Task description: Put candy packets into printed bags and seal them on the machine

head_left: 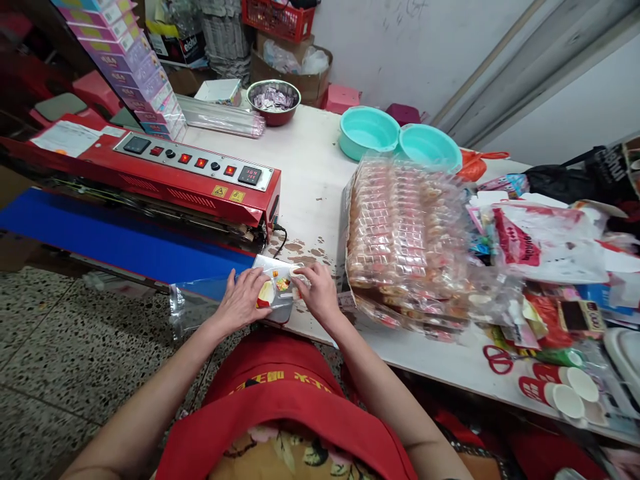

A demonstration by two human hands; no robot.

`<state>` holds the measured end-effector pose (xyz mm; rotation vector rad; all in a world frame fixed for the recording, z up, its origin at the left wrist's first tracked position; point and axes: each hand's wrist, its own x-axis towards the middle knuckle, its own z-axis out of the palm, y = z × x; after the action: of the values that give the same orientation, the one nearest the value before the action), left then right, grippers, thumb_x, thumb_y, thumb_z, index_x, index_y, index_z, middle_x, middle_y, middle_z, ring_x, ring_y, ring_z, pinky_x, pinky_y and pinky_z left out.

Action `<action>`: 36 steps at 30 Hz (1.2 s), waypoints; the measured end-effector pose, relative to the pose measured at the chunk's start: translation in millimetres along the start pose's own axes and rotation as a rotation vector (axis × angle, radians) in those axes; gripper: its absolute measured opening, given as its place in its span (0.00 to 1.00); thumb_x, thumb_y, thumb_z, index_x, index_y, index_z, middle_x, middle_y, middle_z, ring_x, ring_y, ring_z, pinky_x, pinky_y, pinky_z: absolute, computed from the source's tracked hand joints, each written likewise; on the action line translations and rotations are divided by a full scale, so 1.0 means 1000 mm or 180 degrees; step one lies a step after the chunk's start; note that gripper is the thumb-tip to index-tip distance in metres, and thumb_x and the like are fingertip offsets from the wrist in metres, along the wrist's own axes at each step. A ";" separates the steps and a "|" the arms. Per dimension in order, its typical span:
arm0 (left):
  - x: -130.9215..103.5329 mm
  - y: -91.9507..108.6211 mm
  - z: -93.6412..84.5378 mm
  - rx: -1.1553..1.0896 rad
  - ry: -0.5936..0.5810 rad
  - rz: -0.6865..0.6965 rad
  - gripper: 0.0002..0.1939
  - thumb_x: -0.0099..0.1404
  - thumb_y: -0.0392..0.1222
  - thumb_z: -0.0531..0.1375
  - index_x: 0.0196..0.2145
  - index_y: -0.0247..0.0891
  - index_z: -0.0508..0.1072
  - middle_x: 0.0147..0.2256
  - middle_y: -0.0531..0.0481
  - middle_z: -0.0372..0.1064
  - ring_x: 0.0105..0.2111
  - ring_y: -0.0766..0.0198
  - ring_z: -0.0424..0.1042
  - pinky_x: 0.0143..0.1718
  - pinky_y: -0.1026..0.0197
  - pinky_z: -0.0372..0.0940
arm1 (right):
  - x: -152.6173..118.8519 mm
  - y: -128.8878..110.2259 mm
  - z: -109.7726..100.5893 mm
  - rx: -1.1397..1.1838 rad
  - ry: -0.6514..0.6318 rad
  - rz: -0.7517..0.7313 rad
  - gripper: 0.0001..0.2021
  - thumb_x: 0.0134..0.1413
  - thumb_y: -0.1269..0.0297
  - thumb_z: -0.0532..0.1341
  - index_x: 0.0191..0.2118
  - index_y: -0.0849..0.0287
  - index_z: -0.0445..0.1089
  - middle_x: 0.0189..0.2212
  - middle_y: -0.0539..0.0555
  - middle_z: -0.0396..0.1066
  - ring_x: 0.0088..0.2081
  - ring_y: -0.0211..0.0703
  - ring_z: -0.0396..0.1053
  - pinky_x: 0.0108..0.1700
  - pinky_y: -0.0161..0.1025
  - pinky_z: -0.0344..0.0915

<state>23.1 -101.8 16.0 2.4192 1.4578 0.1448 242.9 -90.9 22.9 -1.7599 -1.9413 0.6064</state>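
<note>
Clear packet (283, 285) below frame centre. Left hand (243, 297): fingers spread over it, released. Right hand (317, 288): fingers bent at packet's right end; cannot tell whether gripping. Upper centre: bowl (283, 118) of small sachets (274, 100). Right of centre: carton (345, 220), wrapped packs (393, 233) inside.

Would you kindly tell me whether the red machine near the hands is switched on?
On: the red machine has lit red digits on its display and some glowing switches.

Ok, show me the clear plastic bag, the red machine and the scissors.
Clear plastic bag (197, 303): head view, its left end.
Red machine (175, 180): head view, its front casing.
Scissors (501, 359): head view, the red handles.
</note>
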 end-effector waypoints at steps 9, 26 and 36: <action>-0.004 0.009 -0.001 0.0331 -0.0226 0.0061 0.34 0.60 0.49 0.62 0.62 0.59 0.57 0.64 0.42 0.49 0.62 0.39 0.49 0.59 0.28 0.39 | 0.020 -0.022 0.004 -0.0933 -0.1039 -0.0198 0.08 0.61 0.64 0.56 0.39 0.57 0.72 0.39 0.58 0.71 0.39 0.46 0.67 0.35 0.38 0.60; 0.010 0.022 -0.013 0.0702 -0.0779 -0.0032 0.37 0.57 0.43 0.63 0.61 0.64 0.57 0.63 0.39 0.51 0.57 0.30 0.53 0.51 0.21 0.44 | -0.006 0.034 0.004 0.2339 0.0180 0.1084 0.13 0.43 0.53 0.66 0.30 0.57 0.74 0.31 0.54 0.73 0.34 0.44 0.67 0.41 0.42 0.65; 0.002 0.013 -0.011 0.0548 -0.0740 -0.0014 0.43 0.59 0.46 0.63 0.65 0.63 0.46 0.68 0.39 0.39 0.64 0.31 0.44 0.54 0.22 0.42 | -0.012 0.033 0.040 0.3185 0.0119 0.1845 0.26 0.34 0.51 0.70 0.42 0.57 0.68 0.41 0.55 0.71 0.33 0.40 0.68 0.34 0.38 0.68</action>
<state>32.0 -103.4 30.8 2.4666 1.4202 -0.2652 246.5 -101.2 -28.9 -1.5500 -0.7607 1.4066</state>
